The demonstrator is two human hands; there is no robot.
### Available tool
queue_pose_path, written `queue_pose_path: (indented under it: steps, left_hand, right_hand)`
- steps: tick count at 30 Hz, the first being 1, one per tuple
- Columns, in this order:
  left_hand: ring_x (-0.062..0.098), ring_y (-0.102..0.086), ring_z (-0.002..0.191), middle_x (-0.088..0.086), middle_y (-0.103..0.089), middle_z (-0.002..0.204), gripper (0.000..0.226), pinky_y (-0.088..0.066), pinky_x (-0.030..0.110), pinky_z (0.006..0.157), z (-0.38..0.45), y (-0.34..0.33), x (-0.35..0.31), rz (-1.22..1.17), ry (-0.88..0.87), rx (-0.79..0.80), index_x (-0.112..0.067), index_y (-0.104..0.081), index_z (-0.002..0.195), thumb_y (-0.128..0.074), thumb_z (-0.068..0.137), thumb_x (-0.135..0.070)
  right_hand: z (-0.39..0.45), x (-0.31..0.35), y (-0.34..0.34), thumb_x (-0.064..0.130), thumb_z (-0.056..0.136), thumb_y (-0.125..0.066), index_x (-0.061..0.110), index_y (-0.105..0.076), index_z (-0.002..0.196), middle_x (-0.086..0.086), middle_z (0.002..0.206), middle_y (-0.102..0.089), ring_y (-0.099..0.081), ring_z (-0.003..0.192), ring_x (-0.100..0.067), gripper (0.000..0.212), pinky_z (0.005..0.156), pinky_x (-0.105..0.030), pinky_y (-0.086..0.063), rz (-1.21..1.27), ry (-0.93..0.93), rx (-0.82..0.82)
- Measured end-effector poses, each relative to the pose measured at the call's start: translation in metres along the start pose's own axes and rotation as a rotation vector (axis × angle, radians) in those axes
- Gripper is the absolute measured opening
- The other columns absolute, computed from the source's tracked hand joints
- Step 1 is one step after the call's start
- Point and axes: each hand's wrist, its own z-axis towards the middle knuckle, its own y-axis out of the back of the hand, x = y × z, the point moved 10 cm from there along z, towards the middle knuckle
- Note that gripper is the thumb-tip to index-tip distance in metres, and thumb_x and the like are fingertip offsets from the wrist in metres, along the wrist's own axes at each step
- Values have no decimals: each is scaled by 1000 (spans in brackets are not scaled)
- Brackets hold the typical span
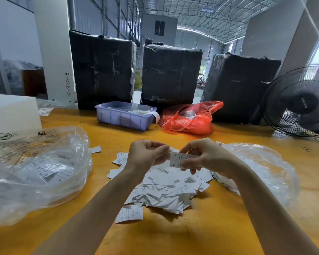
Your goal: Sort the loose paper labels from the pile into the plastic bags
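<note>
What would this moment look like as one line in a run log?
stage: sorting | right hand: pinches S label | left hand: curled beside it | pile: between clear bags

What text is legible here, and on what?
"S": label held by the right hand.
"S": loose label nearest the camera.
"XS": a label in the pile.
"XS", upside down: labels in the left clear bag.
Fine print on labels, bag print, handwriting on white panel: unreadable.

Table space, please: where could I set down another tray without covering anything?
Bare table lies near the front edge, below the label pile, and between the purple tray and the hands. It is crowded at both sides, where the left bag and right bag flank the pile.
</note>
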Motion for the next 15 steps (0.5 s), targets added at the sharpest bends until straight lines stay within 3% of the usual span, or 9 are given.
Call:
queue_pose_path:
  steps: [6, 12, 15]
  left_hand:
    - [18, -72, 65, 8, -73, 69, 8, -56, 23, 57, -3, -10, -1, 42, -10, 54, -2, -67, 80, -73, 77, -6]
    - [17, -71, 66, 2, -72, 66, 7, -57, 25, 58, -3, -13, 1, 93, -29, 72, -5, -68, 74, -75, 75, -7]
    - [16, -71, 65, 5, -73, 70, 5, -56, 24, 57, -4, -18, 6, 146, 3, 96, -7, -70, 75, -75, 76, -8]
  right_hand:
    - [-1, 1, -3, 10, 78, -75, 11, -65, 93, -4, 77, -73, -64, 57, -9, 18, 57, -20, -49, -11, 10, 34]
    - [2, 1, 0, 7, 72, -78, 15, -49, 108, -11, 78, -71, -64, 57, -14, 47, 56, -23, -51, 54, 12, -14]
    - [2, 1, 1, 8, 70, -79, 14, -48, 110, -13, 82, -67, -63, 56, -12, 51, 54, -21, -52, 38, 20, -47]
